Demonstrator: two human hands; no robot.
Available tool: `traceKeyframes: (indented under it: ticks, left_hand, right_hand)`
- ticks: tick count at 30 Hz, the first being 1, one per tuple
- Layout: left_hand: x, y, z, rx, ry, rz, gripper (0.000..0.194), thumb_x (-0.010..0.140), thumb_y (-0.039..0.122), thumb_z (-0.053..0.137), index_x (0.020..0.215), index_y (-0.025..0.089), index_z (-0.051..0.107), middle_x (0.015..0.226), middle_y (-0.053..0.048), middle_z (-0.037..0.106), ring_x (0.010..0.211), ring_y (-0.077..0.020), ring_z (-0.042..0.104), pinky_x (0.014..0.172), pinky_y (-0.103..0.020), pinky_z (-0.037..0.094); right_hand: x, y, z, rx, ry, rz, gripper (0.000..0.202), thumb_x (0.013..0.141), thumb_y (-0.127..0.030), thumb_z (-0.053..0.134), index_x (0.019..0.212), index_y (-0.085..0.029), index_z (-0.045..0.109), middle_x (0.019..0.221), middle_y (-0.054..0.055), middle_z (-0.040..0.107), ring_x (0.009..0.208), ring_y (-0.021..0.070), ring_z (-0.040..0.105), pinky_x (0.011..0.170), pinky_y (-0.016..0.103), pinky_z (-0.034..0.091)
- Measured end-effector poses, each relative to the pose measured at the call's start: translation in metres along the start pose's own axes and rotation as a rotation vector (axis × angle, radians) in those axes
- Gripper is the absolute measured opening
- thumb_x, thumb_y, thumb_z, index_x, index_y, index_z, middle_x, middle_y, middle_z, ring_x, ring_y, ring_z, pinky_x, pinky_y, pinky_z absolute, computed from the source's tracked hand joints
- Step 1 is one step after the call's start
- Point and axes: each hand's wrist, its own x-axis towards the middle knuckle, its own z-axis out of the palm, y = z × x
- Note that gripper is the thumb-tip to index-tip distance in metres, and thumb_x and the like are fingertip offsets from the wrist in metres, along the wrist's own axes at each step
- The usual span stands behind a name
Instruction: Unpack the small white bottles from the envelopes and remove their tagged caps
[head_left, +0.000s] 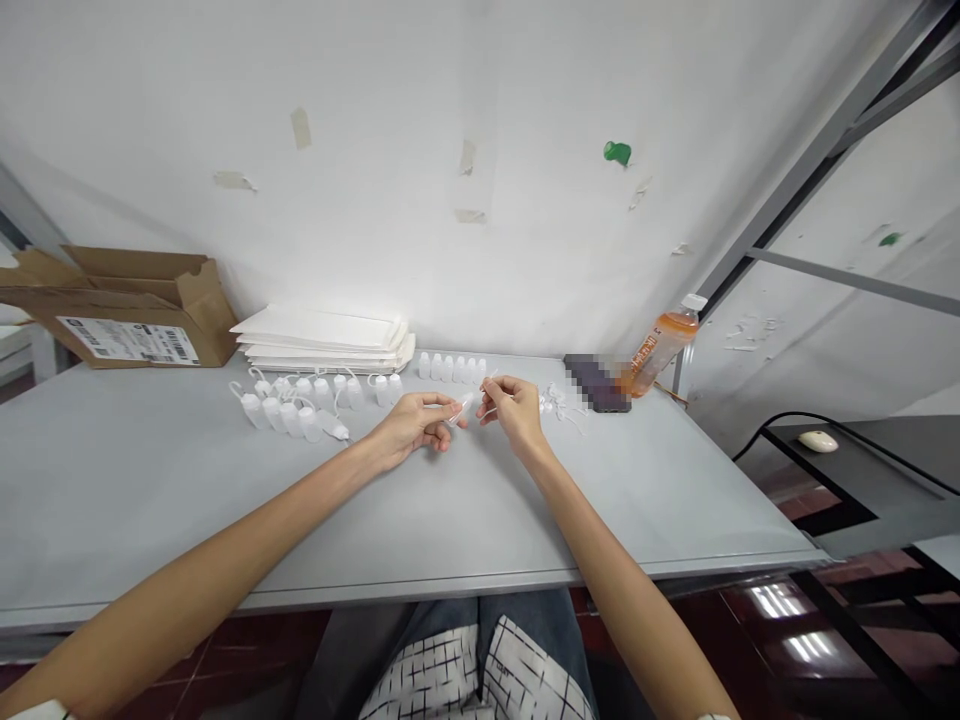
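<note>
My left hand (420, 425) is closed in a pinch on a small white plastic squeeze bottle (466, 403), which lies tilted between thumb and fingers. Close beside it, my right hand (514, 408) pinches a small white cap strap (489, 412), mostly hidden by the fingers. Behind the hands stands a row of small white bottles (448, 368) without straps. To the left, a group of similar bottles (292, 415) carries looped white straps; one of them lies on its side. A loose heap of white caps with straps (555, 402) lies just right of my right hand.
On the grey table (450, 530), an opened cardboard box (142, 310) and a stack of white envelopes (322, 340) stand at the back left. A dark phone (600, 385), partly blurred, and an orange drink bottle (664, 345) are at the right. A white mouse (817, 441) rests on a separate surface.
</note>
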Motion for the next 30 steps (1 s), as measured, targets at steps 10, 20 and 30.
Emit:
traceKeyframes:
  ticks: [10, 20, 30]
  left_hand:
    - [0.001, 0.002, 0.000, -0.014, -0.043, -0.015, 0.034, 0.072, 0.040, 0.078, 0.082, 0.013, 0.060, 0.081, -0.006, 0.068, 0.042, -0.0075, 0.054, 0.042, -0.022, 0.037]
    - [-0.007, 0.000, -0.008, 0.098, -0.072, 0.070, 0.041, 0.071, 0.042, 0.079, 0.095, 0.014, 0.060, 0.085, -0.008, 0.071, 0.047, -0.0117, 0.059, 0.048, -0.027, 0.042]
    - [-0.007, -0.004, -0.008, 0.165, -0.037, 0.052, 0.045, 0.072, 0.045, 0.078, 0.100, 0.013, 0.064, 0.090, -0.010, 0.071, 0.049, -0.0120, 0.061, 0.045, -0.025, 0.041]
  right_hand:
    - [0.002, -0.001, -0.001, 0.015, 0.007, -0.002, 0.026, 0.074, -0.039, 0.066, 0.067, -0.015, 0.059, 0.060, -0.002, 0.052, 0.045, 0.0114, 0.057, 0.039, 0.024, 0.049]
    - [0.016, -0.014, -0.049, -0.128, 0.246, -0.160, 0.034, 0.078, -0.050, 0.061, 0.074, -0.016, 0.060, 0.070, 0.002, 0.060, 0.047, 0.0111, 0.058, 0.039, 0.021, 0.042]
    - [0.035, -0.012, -0.114, -0.809, 0.536, -0.118, 0.027, 0.082, -0.037, 0.054, 0.073, -0.016, 0.070, 0.068, 0.006, 0.072, 0.055, 0.0173, 0.066, 0.071, 0.029, 0.048]
